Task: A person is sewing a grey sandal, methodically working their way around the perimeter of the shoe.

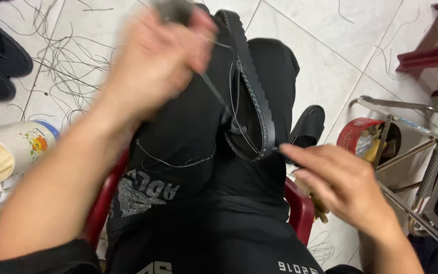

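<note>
the left hand (153, 61) is raised over the lap, blurred, its fingers pressed together around a small dark object at the top edge of the view that cannot be made out. the right hand (343, 185) reaches in from the lower right, thumb and forefinger pinched on a thin dark thread (234, 109). the black shoe sole (252, 86) lies on the black-clad thigh, its long axis running from the top of the view down toward the right hand.
</note>
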